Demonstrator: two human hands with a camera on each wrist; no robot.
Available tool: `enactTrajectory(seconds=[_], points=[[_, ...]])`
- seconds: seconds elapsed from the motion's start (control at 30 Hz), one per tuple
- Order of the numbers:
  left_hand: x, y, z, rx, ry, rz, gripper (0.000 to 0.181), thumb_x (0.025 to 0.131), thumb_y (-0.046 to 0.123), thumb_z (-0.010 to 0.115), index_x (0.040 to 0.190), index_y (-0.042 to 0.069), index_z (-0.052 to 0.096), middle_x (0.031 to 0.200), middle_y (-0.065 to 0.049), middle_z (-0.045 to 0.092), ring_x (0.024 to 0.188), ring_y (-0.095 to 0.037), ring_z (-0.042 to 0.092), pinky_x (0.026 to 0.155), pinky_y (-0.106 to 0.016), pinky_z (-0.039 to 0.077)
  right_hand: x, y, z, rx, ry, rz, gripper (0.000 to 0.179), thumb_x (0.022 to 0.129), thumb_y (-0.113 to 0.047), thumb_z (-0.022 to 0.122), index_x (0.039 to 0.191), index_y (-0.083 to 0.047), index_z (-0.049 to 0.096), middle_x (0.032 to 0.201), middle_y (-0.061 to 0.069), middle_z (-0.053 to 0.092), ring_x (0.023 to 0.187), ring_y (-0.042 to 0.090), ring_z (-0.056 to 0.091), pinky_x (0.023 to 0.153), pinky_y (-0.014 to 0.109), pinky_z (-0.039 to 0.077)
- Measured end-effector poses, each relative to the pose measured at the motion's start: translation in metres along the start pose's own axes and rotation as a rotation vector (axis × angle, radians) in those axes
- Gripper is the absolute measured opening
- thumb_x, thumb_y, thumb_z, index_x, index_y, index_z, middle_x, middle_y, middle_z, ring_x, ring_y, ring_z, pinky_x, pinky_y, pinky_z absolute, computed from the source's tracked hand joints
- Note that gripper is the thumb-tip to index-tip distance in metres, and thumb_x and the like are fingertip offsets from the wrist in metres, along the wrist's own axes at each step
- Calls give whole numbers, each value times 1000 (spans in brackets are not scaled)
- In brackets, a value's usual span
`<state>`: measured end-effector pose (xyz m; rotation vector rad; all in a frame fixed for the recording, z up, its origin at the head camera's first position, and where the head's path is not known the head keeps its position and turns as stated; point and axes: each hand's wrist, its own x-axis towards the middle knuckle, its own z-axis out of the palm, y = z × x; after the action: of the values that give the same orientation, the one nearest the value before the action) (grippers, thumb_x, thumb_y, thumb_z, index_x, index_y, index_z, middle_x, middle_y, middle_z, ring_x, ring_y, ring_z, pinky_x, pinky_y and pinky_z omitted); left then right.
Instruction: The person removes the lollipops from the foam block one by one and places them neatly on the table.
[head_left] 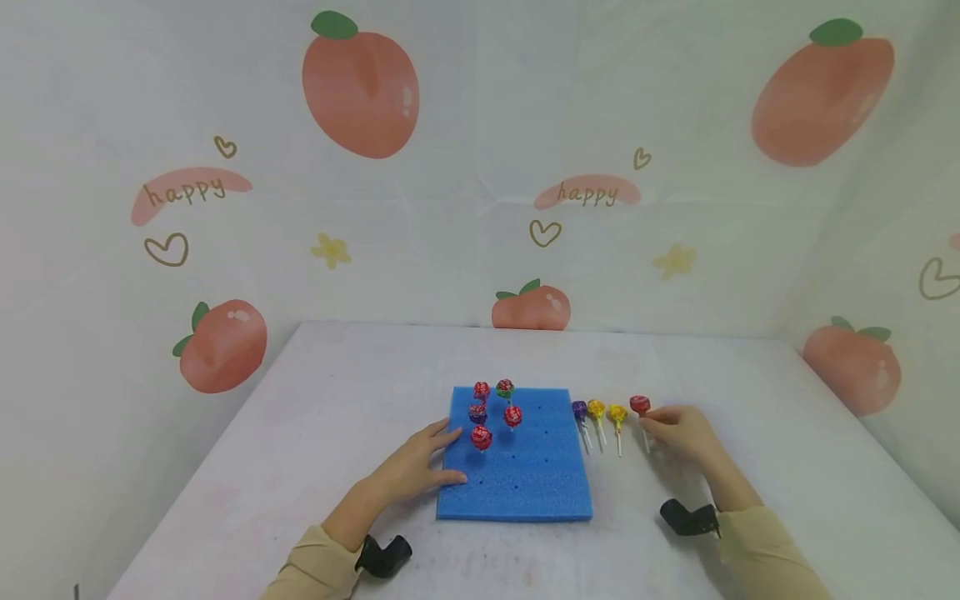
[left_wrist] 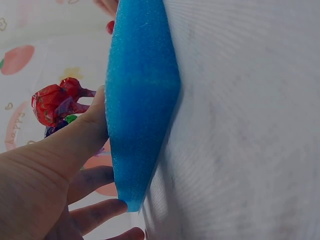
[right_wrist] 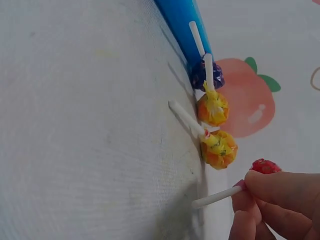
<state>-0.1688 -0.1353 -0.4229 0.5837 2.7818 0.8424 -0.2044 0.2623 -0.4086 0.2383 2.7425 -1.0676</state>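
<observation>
A blue foam board (head_left: 551,492) lies on the table with several wrapped lollipops standing in its left part, among them a red lollipop (head_left: 481,437) nearest the front. My left hand (head_left: 408,467) rests against the board's left edge, fingers spread, thumb and fingertips touching the foam. To the board's right, my right hand (head_left: 686,433) pinches a red lollipop (right_wrist: 265,166) between thumb and finger just below its wrapped head, the white stick (right_wrist: 218,196) jutting free. Beside it lie a yellow lollipop (right_wrist: 219,149), an orange-yellow lollipop (right_wrist: 213,108) and a purple lollipop (head_left: 580,410).
Small holes dot the bare part of the board, such as the hole (head_left: 516,487) near the front. A white cloth covers the table (head_left: 337,375). Behind stands a white backdrop (head_left: 450,233) printed with peaches. Black wrist mounts (head_left: 386,557) sit at both cuffs.
</observation>
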Motion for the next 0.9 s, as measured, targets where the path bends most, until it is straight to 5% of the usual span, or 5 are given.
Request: enactTrajectory(seconds=[0.43,0.9], points=[[1,-1,0,-11,-1,1,74,79,40,71,139,6,44,149,-20,33,137,-42,31,108,-58,32,6,1,0,-48,-8,6,38,88,-26,61,106,8,65,81,11,65,75,19,53,62,25,42],[1,-1,0,-13,0,4,74,79,39,72,139,6,44,149,-20,33,136,-42,32,107,-58,32,10,5,3,-33,-9,0,38,86,-25,63,103,9,65,75,7,64,71,17,52,58,24,40]])
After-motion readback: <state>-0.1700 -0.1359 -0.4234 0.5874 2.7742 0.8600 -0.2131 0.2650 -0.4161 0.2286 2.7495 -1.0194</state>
